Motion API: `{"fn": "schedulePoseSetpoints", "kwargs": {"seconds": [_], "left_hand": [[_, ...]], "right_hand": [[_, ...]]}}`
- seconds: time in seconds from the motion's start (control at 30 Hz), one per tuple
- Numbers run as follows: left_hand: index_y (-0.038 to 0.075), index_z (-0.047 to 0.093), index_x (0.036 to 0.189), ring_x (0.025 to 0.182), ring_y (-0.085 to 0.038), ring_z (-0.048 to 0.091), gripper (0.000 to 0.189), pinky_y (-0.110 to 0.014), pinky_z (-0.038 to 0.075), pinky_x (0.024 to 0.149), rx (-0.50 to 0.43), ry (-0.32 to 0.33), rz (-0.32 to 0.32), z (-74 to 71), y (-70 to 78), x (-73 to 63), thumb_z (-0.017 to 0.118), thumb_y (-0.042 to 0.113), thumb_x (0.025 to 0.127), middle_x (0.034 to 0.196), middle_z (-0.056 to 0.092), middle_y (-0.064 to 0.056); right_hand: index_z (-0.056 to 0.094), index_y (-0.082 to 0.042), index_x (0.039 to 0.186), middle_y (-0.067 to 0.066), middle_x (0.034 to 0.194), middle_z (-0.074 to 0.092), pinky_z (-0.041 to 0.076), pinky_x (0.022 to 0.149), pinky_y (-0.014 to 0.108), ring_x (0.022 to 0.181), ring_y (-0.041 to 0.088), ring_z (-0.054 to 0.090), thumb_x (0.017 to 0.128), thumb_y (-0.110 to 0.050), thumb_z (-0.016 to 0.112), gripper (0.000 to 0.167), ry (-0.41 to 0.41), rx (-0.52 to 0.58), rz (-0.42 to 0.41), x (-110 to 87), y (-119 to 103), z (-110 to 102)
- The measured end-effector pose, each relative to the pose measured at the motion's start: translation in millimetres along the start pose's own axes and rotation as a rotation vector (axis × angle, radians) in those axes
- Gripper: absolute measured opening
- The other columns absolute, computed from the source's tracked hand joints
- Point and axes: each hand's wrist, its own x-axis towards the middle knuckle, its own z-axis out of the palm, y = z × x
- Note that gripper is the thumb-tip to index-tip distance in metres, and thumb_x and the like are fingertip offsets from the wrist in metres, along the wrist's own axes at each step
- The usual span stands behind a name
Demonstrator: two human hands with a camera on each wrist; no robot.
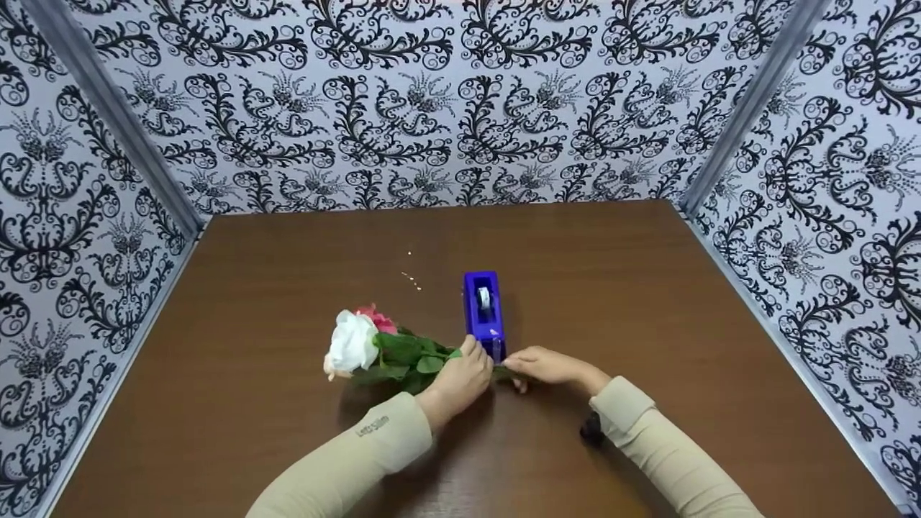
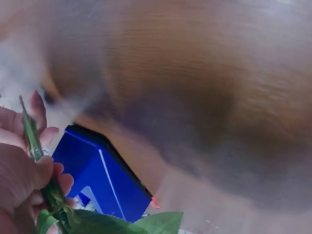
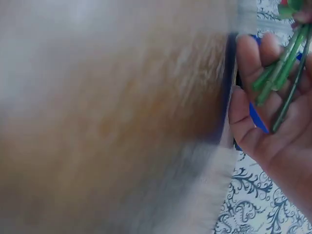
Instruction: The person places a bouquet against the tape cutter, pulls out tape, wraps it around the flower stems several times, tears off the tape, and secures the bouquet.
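Note:
A bunch of flowers with a white rose point(image 1: 354, 339), a pink bloom point(image 1: 377, 319) and green leaves point(image 1: 403, 350) lies toward the left. My left hand point(image 1: 460, 379) grips its green stems, fingers curled round them as the left wrist view shows. At the cut stem ends point(image 3: 279, 80) is my right hand point(image 1: 550, 365), its fingers loosely bent and the palm behind the stems; no firm grip shows. Just beyond both hands stands a blue tape dispenser point(image 1: 483, 313) with a roll of tape point(image 1: 484, 298) in it.
The brown wooden table point(image 1: 611, 288) is bounded by patterned wall panels point(image 1: 432, 108) at the back and both sides. Small pale scraps point(image 1: 411, 278) lie left of the dispenser. A dark object point(image 1: 592, 429) shows under the right cuff.

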Motion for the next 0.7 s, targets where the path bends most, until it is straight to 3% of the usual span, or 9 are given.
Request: {"fn": "schedulePoseSetpoints", "kwargs": {"seconds": [0.2, 0.33, 0.43, 0.53, 0.57, 0.6, 0.63, 0.67, 0.7], "left_hand": [[0.012, 0.061, 0.095, 0.092, -0.017, 0.055, 0.023, -0.033, 0.032, 0.096, -0.051, 0.118, -0.137, 4.6, 8.2, -4.2, 0.039, 0.017, 0.091, 0.092, 0.064, 0.000], [0.011, 0.062, 0.101, 0.098, -0.017, 0.055, 0.025, -0.035, 0.031, 0.098, -0.033, 0.060, -0.179, -3.5, 15.3, -6.0, 0.039, 0.018, 0.092, 0.097, 0.064, -0.001], [0.009, 0.059, 0.116, 0.114, -0.020, 0.050, 0.034, -0.038, 0.026, 0.105, -0.024, -0.008, -0.215, -15.7, 21.0, -8.4, 0.038, 0.020, 0.093, 0.116, 0.060, -0.005], [0.008, 0.056, 0.123, 0.118, -0.022, 0.048, 0.038, -0.037, 0.027, 0.106, -0.097, 0.016, -0.267, -30.0, 29.4, -12.9, 0.043, 0.023, 0.090, 0.124, 0.056, -0.008], [0.007, 0.058, 0.119, 0.115, -0.021, 0.050, 0.037, -0.035, 0.030, 0.103, -0.169, 0.039, -0.278, -33.8, 32.6, -14.9, 0.046, 0.025, 0.089, 0.120, 0.058, -0.008], [0.007, 0.061, 0.112, 0.106, -0.020, 0.054, 0.032, -0.033, 0.038, 0.095, -0.311, 0.056, -0.283, -36.7, 35.3, -16.7, 0.050, 0.025, 0.087, 0.112, 0.061, -0.007], [0.006, 0.064, 0.102, 0.093, -0.016, 0.058, 0.026, -0.028, 0.042, 0.085, -0.526, 0.050, -0.275, -37.9, 37.7, -17.9, 0.053, 0.024, 0.087, 0.100, 0.063, -0.005], [0.006, 0.064, 0.094, 0.080, -0.013, 0.059, 0.020, -0.025, 0.045, 0.074, -0.813, 0.029, -0.269, -37.6, 39.3, -18.6, 0.057, 0.022, 0.085, 0.088, 0.064, -0.004], [0.006, 0.063, 0.088, 0.067, -0.011, 0.057, 0.016, -0.022, 0.044, 0.063, -1.163, -0.006, -0.283, -35.5, 40.5, -18.8, 0.059, 0.021, 0.085, 0.078, 0.062, -0.003]], "right_hand": [[0.053, 0.014, 0.083, 0.027, 0.065, 0.050, 0.043, 0.052, 0.026, 0.055, 0.010, 0.048, 0.097, -0.003, 0.037, 0.028, -0.003, 0.060, -0.040, 2.7, 2.0, 2.9], [0.054, 0.016, 0.092, 0.027, 0.061, 0.049, 0.043, 0.048, 0.036, 0.047, 0.022, 0.048, 0.096, 0.002, 0.037, 0.022, 0.009, 0.065, -0.113, 0.1, 2.1, 5.7], [0.054, 0.014, 0.095, 0.025, 0.060, 0.051, 0.043, 0.046, 0.034, 0.045, 0.032, 0.049, 0.096, 0.000, 0.039, 0.021, 0.021, 0.064, -0.119, -3.0, 1.3, 7.7], [0.055, 0.009, 0.096, 0.022, 0.061, 0.052, 0.042, 0.044, 0.026, 0.044, 0.029, 0.049, 0.096, -0.005, 0.041, 0.019, 0.038, 0.045, -0.090, -5.4, 0.2, 9.9], [0.055, 0.007, 0.096, 0.021, 0.062, 0.053, 0.041, 0.043, 0.024, 0.043, 0.025, 0.049, 0.096, -0.007, 0.042, 0.019, 0.046, 0.034, -0.079, -5.9, 0.0, 10.7], [0.055, 0.006, 0.095, 0.019, 0.064, 0.054, 0.041, 0.043, 0.023, 0.043, 0.020, 0.048, 0.096, -0.008, 0.043, 0.018, 0.055, 0.024, -0.065, -6.4, -0.3, 11.2], [0.056, 0.004, 0.096, 0.018, 0.065, 0.055, 0.041, 0.043, 0.021, 0.044, 0.015, 0.048, 0.096, -0.008, 0.043, 0.018, 0.064, 0.013, -0.054, -6.5, -0.8, 11.9], [0.056, 0.003, 0.095, 0.017, 0.067, 0.057, 0.040, 0.043, 0.020, 0.045, 0.011, 0.047, 0.096, -0.009, 0.043, 0.017, 0.075, 0.001, -0.044, -6.7, -1.4, 12.4], [0.056, 0.003, 0.094, 0.016, 0.068, 0.058, 0.040, 0.044, 0.019, 0.046, 0.008, 0.046, 0.096, -0.009, 0.043, 0.018, 0.085, -0.008, -0.032, -6.8, -2.6, 12.8]]}}
